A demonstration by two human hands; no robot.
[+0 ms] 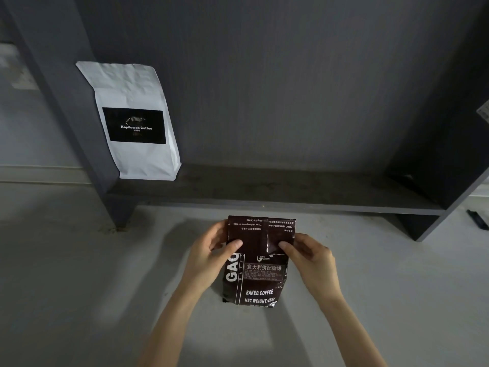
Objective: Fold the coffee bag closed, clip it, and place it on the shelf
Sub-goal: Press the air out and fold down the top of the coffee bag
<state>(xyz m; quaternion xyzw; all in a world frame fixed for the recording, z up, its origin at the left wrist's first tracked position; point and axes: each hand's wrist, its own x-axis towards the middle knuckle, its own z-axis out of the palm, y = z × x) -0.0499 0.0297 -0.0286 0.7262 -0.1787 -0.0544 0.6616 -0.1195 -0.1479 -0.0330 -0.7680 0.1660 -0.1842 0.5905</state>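
Observation:
A dark brown coffee bag (258, 276) with white lettering lies on the pale floor in front of the shelf. Its top part is folded over toward me, so the flap's print reads upside down. My left hand (211, 256) grips the flap's left edge, thumb pressed on top. At the flap's right edge my right hand (311, 256) pinches in the same way. The dark grey shelf (277, 197) runs across just beyond the bag. No clip shows on the bag.
A white coffee bag (137, 123) with a black label stands on the shelf's left end, leaning on the upright. A small dark object (477, 219) lies on the floor at far right, past the shelf's right side panel (449, 181).

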